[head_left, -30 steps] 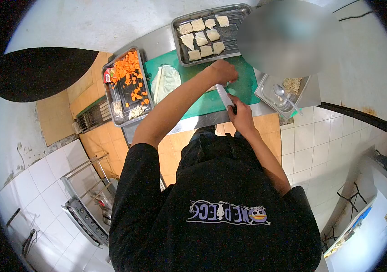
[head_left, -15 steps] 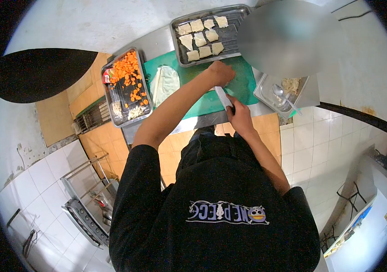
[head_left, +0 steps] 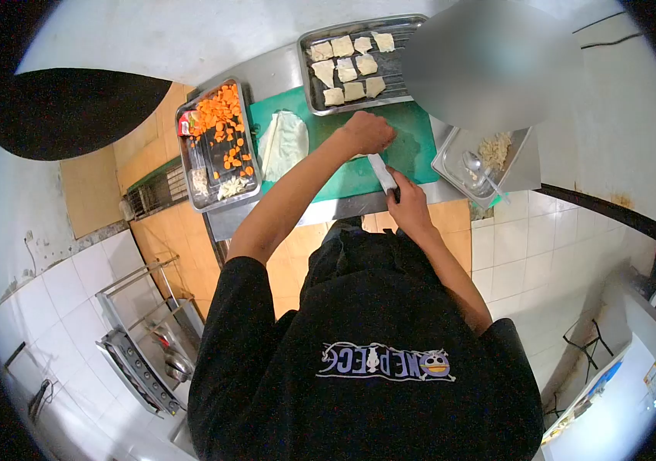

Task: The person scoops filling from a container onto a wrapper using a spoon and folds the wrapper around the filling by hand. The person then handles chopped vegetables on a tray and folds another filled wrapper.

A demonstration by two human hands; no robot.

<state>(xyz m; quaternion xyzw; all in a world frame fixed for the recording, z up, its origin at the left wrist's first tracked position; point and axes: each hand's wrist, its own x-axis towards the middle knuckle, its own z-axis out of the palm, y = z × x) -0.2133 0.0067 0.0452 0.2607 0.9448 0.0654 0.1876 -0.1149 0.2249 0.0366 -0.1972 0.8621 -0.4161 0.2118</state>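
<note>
My right hand (head_left: 410, 203) is closed round the dark handle of a knife (head_left: 381, 172), its pale blade pointing up and left toward my other hand. On the green cutting board (head_left: 335, 180), my left hand (head_left: 370, 132) is closed with curled fingers. What those fingers hold is hidden; a thin pale edge shows below them, near the blade tip. A folded pale green sheet (head_left: 285, 144) lies on the board, left of my hands.
Behind the board, a metal tray (head_left: 314, 91) bears several flat pale squares. At the left, another tray (head_left: 184, 170) holds orange carrot pieces, whitish bits and a red packet. A metal container (head_left: 451, 170) with a spoon (head_left: 475, 164) and pale chopped food stands at the right.
The whole view has shifted slightly. My left hand and the knife sit slightly lower than before, with the blade tip still near that hand. Both hands remain closed.
</note>
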